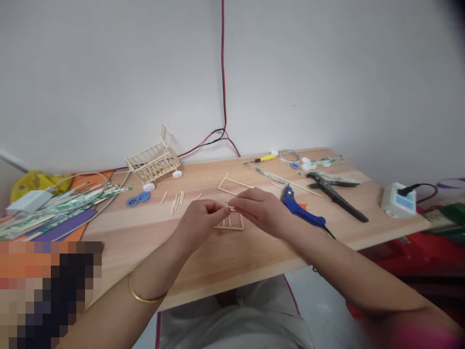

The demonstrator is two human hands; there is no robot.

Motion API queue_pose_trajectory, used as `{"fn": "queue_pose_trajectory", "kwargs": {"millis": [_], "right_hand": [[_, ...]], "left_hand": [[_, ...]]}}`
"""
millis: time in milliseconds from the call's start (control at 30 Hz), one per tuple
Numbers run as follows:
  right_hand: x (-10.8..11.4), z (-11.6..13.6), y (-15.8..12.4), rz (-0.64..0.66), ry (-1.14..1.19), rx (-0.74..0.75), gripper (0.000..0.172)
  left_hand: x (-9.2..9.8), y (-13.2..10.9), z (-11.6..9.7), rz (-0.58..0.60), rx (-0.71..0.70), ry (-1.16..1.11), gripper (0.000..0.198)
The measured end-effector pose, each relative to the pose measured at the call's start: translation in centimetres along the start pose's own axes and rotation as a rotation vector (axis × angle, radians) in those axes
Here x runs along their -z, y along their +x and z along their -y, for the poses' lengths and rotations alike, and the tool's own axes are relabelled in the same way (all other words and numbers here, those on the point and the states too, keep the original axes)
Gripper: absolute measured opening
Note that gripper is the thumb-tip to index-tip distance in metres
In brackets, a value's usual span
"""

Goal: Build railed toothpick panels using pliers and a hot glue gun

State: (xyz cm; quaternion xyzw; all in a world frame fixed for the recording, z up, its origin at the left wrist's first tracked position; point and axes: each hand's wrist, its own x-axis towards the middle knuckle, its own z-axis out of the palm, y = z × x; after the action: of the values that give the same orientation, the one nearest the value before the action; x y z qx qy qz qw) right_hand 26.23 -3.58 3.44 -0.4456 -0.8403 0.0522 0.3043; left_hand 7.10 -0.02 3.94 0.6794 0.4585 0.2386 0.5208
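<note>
Over the middle of the table, my left hand (201,220) and my right hand (259,211) meet at the far side of a small wooden stick frame (229,228) that has thin crossbars. My left thumb and fingers pinch the frame's edge. The fingers of my right hand are pressed together on the same edge, and they hide most of it. Just beyond lies a second, unfinished-looking stick outline (238,182). Several short sticks (177,201) are spread to the left of my hands. A blue glue gun (300,207) rests to the right.
A stick-built cart (154,162) with white caps stands at the back left, near blue caps (138,198). Wrapped sticks (78,206) cover the left end. Black cutters (336,196), a yellow-handled tool (265,158) and a white power socket box (398,199) are on the right.
</note>
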Motion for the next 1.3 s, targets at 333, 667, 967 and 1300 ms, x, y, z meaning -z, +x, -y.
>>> {"fn": "queue_pose_trajectory", "kwargs": {"millis": [333, 667, 967, 1300], "right_hand": [[0.2, -0.3, 0.7, -0.007, 0.886, -0.623, 0.024], [-0.9, -1.8, -0.4, 0.021, 0.529, -0.716, 0.019], [-4.4, 0.0, -1.1, 0.032, 0.232, -0.743, 0.013], [-4.8, 0.3, -0.9, 0.056, 0.11, -0.767, 0.014]], "left_hand": [[-1.3, 1.1, -1.6, -0.002, -0.109, 0.147, 0.03], [-0.5, 2.3, 1.9, 0.047, -0.505, 0.682, 0.048], [-1.1, 2.3, 3.5, 0.082, -0.403, 0.751, 0.062], [-1.6, 2.4, 3.5, 0.105, -0.408, 0.683, 0.052]]}}
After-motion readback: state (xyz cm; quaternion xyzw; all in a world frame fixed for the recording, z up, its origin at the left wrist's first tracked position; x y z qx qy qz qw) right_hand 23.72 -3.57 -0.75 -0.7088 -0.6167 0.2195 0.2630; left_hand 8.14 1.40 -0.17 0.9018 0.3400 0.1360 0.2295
